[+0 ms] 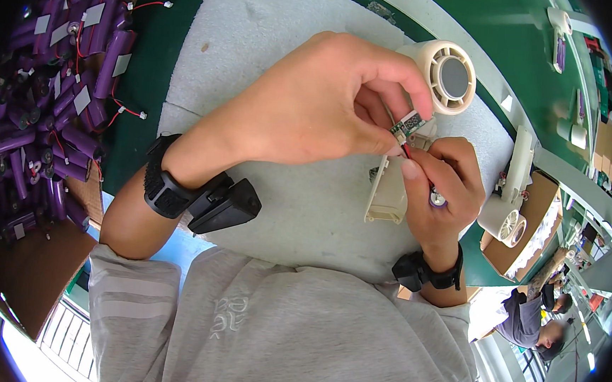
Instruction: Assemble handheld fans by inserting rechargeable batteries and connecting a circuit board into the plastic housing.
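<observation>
My left hand pinches a small green circuit board between thumb and fingertips. Red and black wires run from the board down into my right hand, which grips a purple battery cell whose metal end shows. Just behind my right hand a beige fan handle shell lies on the grey foam mat. A beige round fan head with a grille sits just beyond my left fingertips. Both wrists wear black straps.
A cardboard box at the left holds several purple battery cells with red wires. Assembled white fans lie over a carton at the right. A green bench runs beyond. Another person sits at lower right.
</observation>
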A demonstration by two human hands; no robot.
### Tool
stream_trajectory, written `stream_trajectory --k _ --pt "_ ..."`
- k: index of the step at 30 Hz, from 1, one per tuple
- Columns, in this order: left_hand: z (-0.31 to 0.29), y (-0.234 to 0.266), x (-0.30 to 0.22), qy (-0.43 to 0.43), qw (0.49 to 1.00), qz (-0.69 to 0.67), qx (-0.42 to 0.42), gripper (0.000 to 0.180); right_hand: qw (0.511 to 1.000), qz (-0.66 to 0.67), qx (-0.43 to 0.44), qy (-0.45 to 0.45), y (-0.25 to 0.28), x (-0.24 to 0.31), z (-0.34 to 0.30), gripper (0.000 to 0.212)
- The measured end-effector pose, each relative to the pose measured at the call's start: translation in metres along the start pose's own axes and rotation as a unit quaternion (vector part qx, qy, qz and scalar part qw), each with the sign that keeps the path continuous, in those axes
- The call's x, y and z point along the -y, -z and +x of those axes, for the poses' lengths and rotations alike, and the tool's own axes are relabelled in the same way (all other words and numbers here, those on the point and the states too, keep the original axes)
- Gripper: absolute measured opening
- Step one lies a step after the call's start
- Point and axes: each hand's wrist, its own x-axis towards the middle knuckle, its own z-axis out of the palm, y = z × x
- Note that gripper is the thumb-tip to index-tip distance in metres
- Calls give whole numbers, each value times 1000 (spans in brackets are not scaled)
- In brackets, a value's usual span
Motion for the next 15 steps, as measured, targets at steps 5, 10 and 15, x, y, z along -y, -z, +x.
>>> stream_trajectory --k 5,10,15 --pt "-1 -3 8 -79 995 64 -7 34 997 46 53 14 6 -7 -1 16" --pt "-1 -6 6 -134 975 177 -10 38 985 113 -89 -92 -13 -1 -7 27" --pt "0 -8 8 -161 965 204 -38 37 994 15 -93 -58 -11 0 0 38"
